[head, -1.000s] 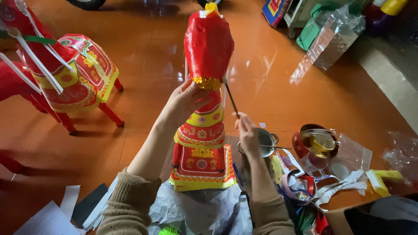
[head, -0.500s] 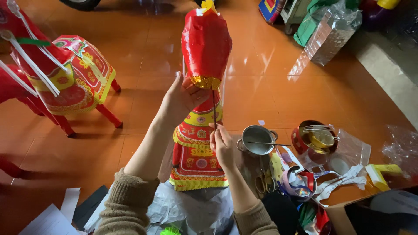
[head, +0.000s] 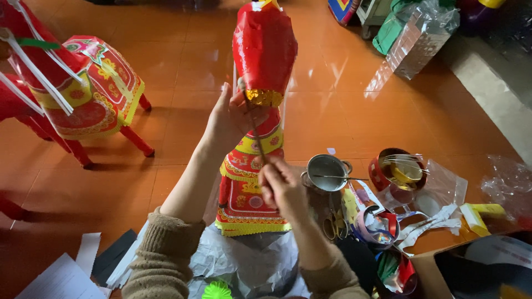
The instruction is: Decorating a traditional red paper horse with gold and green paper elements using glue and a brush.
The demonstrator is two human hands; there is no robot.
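While the left hand point(head: 230, 119) clasps the red paper figure point(head: 260, 111) upright at its neck on the orange floor point(head: 183, 61), the right hand point(head: 282, 185) pinches a thin stick point(head: 256, 133) against its front, beside a small metal pot point(head: 327, 173)

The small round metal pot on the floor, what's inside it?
A thin stick lies across the small round metal pot, its end sticking out past the rim toward the right. The inside looks grey and bare; whether it holds glue or liquid cannot be told from the head view.
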